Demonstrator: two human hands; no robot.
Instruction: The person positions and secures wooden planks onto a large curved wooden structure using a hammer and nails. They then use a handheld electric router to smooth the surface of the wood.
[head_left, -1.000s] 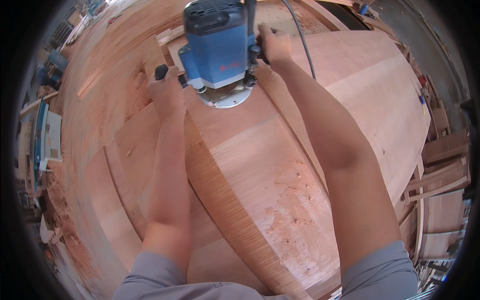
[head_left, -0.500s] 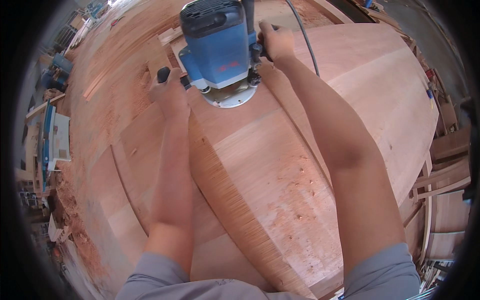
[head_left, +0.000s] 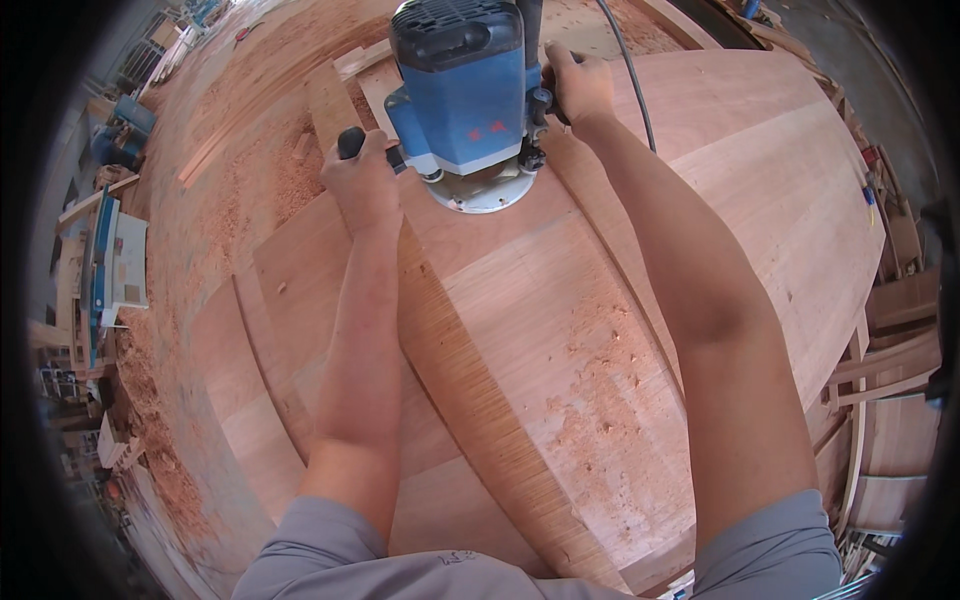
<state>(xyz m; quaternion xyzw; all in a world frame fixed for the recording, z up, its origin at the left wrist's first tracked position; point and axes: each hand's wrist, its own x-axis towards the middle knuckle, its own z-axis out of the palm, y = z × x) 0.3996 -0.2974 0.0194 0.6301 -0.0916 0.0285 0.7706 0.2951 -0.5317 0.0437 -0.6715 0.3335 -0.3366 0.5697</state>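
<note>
A blue and black plunge router (head_left: 463, 95) stands upright on a large wooden panel (head_left: 530, 300), its pale round base against the wood. My left hand (head_left: 362, 178) is closed round the black side handle at the router's left. On the other side, my right hand (head_left: 582, 88) grips the right handle, which is mostly hidden by the fingers. The router bit cannot be seen. A long strip of layered, striped wood (head_left: 480, 390) runs from beneath my left forearm toward me. Wood shavings (head_left: 605, 400) lie on the panel between my arms.
A black power cord (head_left: 630, 75) hangs down right of the router. Sawdust (head_left: 225, 180) covers the floor at left, near a blue and white machine (head_left: 120, 260). Curved wooden pieces (head_left: 890, 365) are stacked at right. A narrow ridge (head_left: 625, 285) crosses the panel beside my right arm.
In the picture, the router and both hands sit slightly farther right; the surroundings have shifted the same way. Both hands keep hold of the router.
</note>
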